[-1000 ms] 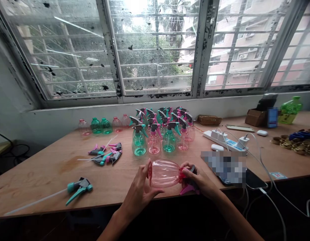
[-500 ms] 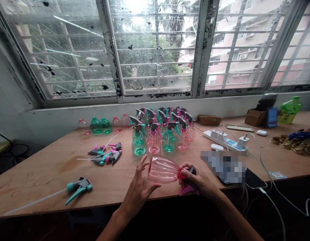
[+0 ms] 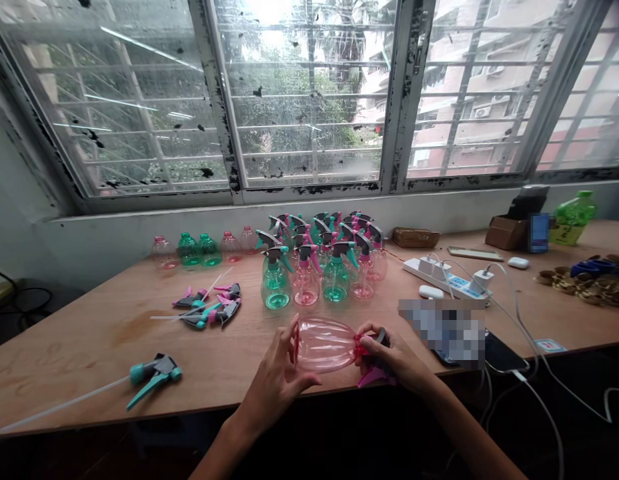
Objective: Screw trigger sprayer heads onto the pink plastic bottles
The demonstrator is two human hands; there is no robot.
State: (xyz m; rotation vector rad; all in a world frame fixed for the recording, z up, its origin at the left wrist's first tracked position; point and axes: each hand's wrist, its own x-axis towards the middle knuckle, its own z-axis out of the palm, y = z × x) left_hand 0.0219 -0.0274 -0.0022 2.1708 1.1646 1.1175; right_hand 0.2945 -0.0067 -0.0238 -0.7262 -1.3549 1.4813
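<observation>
You have a pink see-through bottle (image 3: pixel 325 345) lying sideways between your hands, just in front of the standing spray bottles and by the near edge of the counter (image 3: pixel 84 337). Its base points to your left and its neck to your right.

Your right grip (image 3: pixel 402 361) is closed around the neck and the grey-and-pink spray head (image 3: pixel 372 377) there, with the pink trigger showing below your fingers. Your left grip (image 3: pixel 275 370) is cupped wide at the base: the fingertips meet the base's upper edge, and the thumb reaches out beneath the bottle. You cannot tell from this angle whether that thumb presses on the plastic.

Ahead of you, green and pink spray bottles (image 3: pixel 306 288) stand upright in a close group, heads fitted. To their left, along the wall, sits a row of five headless bottles (image 3: pixel 188 251), three pink and two green. Nearer you on that side lie a small heap of loose spray heads (image 3: pixel 229 311) and, apart from it, a single teal-and-grey sprayer (image 3: pixel 158 373) with its tube pointing left.

Off to your right are a white power strip (image 3: pixel 414 268) with plugs in it and a dark phone (image 3: pixel 504 351) with a cable attached.
</observation>
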